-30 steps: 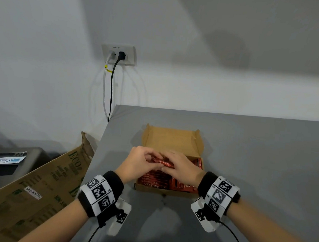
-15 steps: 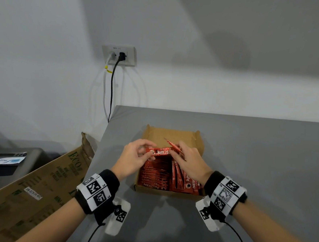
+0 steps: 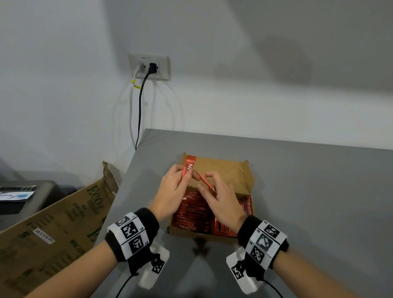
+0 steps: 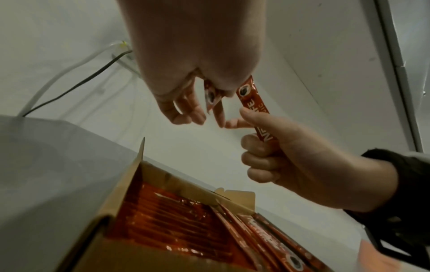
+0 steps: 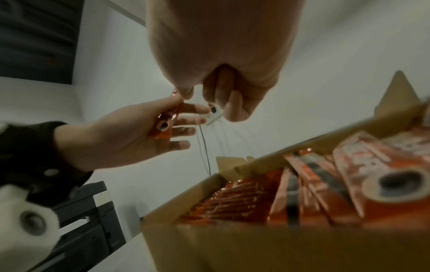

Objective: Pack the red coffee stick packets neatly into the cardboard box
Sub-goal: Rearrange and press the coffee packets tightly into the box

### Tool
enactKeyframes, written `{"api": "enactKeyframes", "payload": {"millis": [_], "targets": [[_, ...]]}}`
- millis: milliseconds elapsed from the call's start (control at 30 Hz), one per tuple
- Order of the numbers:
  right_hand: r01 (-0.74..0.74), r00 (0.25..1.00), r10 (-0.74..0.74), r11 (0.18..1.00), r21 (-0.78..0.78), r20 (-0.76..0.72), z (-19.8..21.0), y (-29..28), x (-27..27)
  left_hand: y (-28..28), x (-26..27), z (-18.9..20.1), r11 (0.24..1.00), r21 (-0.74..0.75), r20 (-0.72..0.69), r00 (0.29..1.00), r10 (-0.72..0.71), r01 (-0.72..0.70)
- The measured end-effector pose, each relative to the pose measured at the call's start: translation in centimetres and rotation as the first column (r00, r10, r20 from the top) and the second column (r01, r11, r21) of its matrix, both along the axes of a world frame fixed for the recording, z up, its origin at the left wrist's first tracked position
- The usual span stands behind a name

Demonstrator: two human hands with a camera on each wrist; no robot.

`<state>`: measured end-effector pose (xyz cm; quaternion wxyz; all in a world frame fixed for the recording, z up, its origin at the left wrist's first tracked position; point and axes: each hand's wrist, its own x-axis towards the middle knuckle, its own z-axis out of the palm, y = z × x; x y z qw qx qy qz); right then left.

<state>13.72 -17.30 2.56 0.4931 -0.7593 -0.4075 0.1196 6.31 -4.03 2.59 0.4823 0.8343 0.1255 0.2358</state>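
Observation:
An open cardboard box sits on the grey table, with several red coffee stick packets in rows inside. Both hands hover over its far half. My left hand pinches one red packet that stands nearly upright above the fingers. My right hand grips a second red packet, slanted towards the left hand. In the left wrist view the right hand has its fingers curled round its packet. In the right wrist view the left hand has its packet across its fingers.
The grey table ends at its left edge close to the box. A big brown carton leans below that edge, beside a dark machine. A wall socket with cables hangs behind.
Both hands rose from the packets in the box towards its back. The left hand's packet turned from lying crosswise to standing upright; the right hand kept its slanted packet.

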Motion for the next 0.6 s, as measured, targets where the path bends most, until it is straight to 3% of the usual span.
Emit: {"api": "enactKeyframes", "payload": {"millis": [167, 367, 500, 600], "targets": [[0.082, 0.996, -0.079, 0.993, 0.085, -0.042, 0.3, 0.3, -0.6, -0.8, 0.1, -1.5, 0.957, -0.273, -0.002, 0.995, -0.101, 0.097], [0.115, 0.992, -0.115, 0.993, -0.018, 0.046, -0.2, 0.2, -0.3, -0.4, 0.3, -2.2, 0.966, -0.23, 0.037, 0.993, -0.114, 0.12], [0.037, 0.991, -0.018, 0.99, -0.136, 0.136, -0.6, 0.5, -0.3, 0.0, 0.5, -1.4, 0.978, -0.122, -0.03, 0.984, -0.176, 0.171], [0.005, 0.99, 0.015, 0.99, -0.142, 0.138, 0.0, 0.4, 0.4, 0.4, 0.4, -0.3, 0.992, -0.067, 0.009, 0.994, -0.111, 0.111]]}}
